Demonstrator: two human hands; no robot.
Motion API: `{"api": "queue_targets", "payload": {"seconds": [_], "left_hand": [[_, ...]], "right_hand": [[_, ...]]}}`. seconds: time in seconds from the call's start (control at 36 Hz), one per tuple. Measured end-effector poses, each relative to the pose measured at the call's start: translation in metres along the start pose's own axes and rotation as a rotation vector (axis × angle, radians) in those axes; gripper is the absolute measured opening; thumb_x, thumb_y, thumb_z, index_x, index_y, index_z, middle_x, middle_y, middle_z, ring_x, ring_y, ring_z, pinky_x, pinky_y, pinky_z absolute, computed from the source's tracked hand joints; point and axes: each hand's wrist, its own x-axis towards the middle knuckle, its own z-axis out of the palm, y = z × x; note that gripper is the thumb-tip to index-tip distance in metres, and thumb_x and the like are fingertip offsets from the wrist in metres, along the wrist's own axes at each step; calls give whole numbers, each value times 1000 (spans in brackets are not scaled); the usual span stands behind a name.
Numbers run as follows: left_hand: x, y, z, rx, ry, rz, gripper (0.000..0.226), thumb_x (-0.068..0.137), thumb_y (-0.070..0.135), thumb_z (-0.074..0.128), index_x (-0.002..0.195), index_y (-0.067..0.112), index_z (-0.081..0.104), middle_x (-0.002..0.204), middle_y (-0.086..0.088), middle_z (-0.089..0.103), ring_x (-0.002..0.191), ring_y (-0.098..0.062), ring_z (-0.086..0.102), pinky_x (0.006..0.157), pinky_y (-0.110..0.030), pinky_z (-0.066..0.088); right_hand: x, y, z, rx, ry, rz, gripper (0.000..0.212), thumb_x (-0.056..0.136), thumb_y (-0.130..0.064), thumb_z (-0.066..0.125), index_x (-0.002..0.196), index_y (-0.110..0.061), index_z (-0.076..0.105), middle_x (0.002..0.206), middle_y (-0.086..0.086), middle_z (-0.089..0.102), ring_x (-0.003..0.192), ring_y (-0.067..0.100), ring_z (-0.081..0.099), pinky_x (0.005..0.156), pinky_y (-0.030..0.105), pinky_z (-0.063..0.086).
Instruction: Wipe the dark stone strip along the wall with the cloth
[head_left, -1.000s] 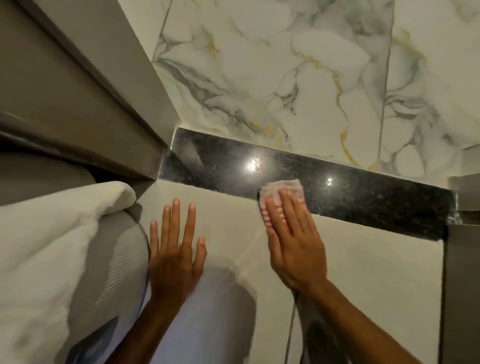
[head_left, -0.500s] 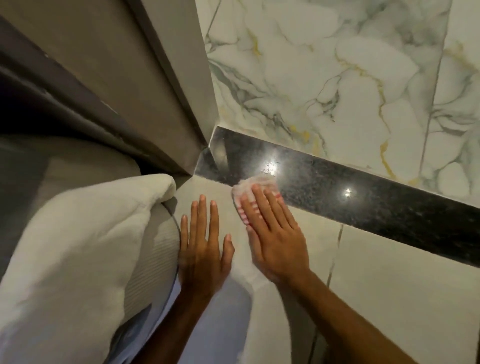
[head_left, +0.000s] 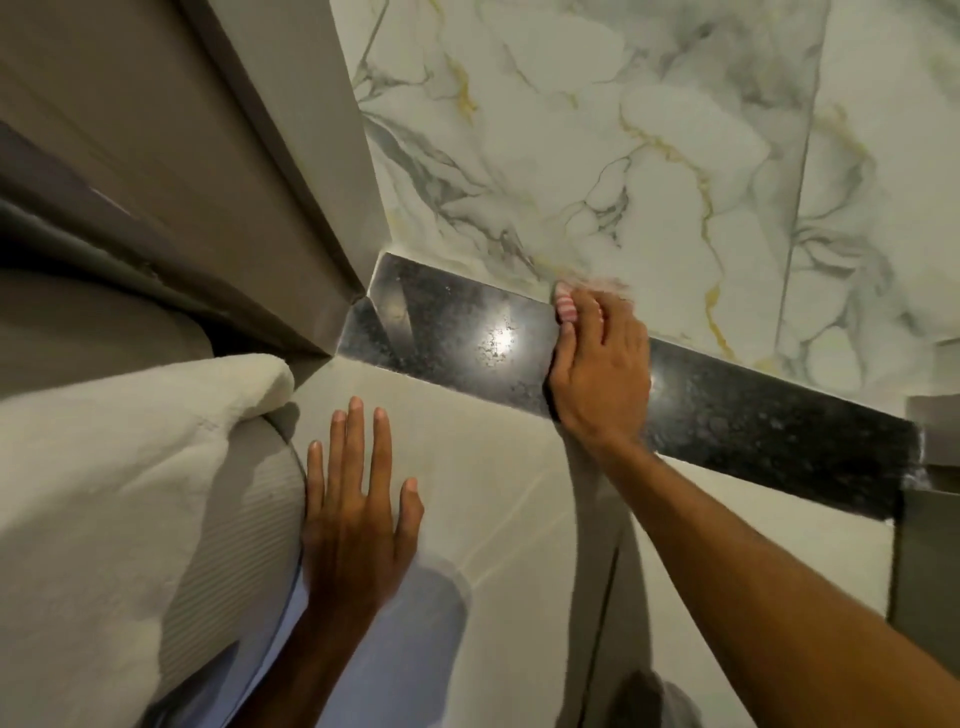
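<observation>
A dark speckled stone strip (head_left: 467, 338) runs along the foot of the marble wall, from the door frame on the left down to the right. My right hand (head_left: 602, 364) lies across the strip near its upper edge and presses a pink-and-white striped cloth (head_left: 565, 306) against it; only a small corner of the cloth shows past my fingers. My left hand (head_left: 358, 509) rests flat on the pale floor tile below the strip, fingers spread, holding nothing.
A white-and-gold marble wall (head_left: 623, 156) rises behind the strip. A grey door frame (head_left: 291, 156) meets the strip's left end. A white folded towel (head_left: 104, 467) lies at the left beside my left hand. A grey block (head_left: 930, 519) stands at the strip's right end.
My right hand slid the cloth left toward the door frame, then back right and up to the strip's top edge. My left hand stayed flat on the floor tile.
</observation>
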Motion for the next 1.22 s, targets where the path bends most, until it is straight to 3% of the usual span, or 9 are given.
{"api": "queue_targets", "payload": {"seconds": [0.14,0.22,0.33,0.58,0.75,0.89,0.94,1.11,1.22], "left_hand": [[-1,-2,5,2,15,16,73,108,39,33,172,5,25,180,-24,21,167,-42,26,134,-64,26],[0,-4,8,1,31,24,73,109,40,31,173,6,24,180,-24,21,167,-41,25,136,-61,22],[0,-2,7,27,15,16,73,109,39,33,173,7,24,180,-24,23,167,-40,24,136,-61,21],[0,-3,11,-59,33,18,73,106,39,41,172,8,30,180,-21,26,166,-40,28,133,-63,27],[2,0,4,-72,38,25,69,107,38,39,167,4,38,175,-24,34,162,-43,35,129,-67,34],[-1,-6,6,-33,14,25,70,109,41,35,169,5,35,177,-23,31,164,-42,32,132,-64,31],[-2,-6,7,-23,8,34,70,112,43,29,170,5,33,178,-23,29,165,-41,31,132,-64,30],[-4,-4,4,-22,21,36,66,114,41,29,168,4,36,176,-24,30,164,-42,32,128,-66,38],[-4,-7,11,-25,64,56,65,115,41,32,171,7,30,178,-22,27,166,-40,27,132,-64,32]], "right_hand": [[27,14,-2,-3,11,307,55,118,-30,37,169,-10,40,174,18,40,161,39,40,136,51,32],[47,-17,13,0,-103,147,60,118,-22,36,176,-12,22,185,16,20,172,37,21,142,55,18],[34,-62,28,37,-206,-173,58,119,-25,35,176,-18,27,185,8,21,174,28,18,143,44,10],[-55,-48,16,61,-206,-191,61,120,-27,37,177,-17,17,186,3,13,175,21,8,142,48,21],[-48,-60,17,-7,-197,-392,62,114,-40,43,170,-12,42,176,16,41,162,38,45,129,57,46],[1,-99,39,19,-238,-291,66,120,-42,31,178,-20,9,188,11,2,176,29,1,143,52,6],[-3,-111,46,94,-237,-294,65,120,-40,30,178,-20,8,188,10,-2,176,27,-5,144,50,0],[-72,-69,39,76,-269,-555,64,120,-42,25,179,-26,5,188,-2,-5,175,15,-9,144,46,2],[-86,-36,32,85,-197,-304,64,119,-44,25,178,-25,11,187,-5,8,175,11,3,145,42,10]]}}
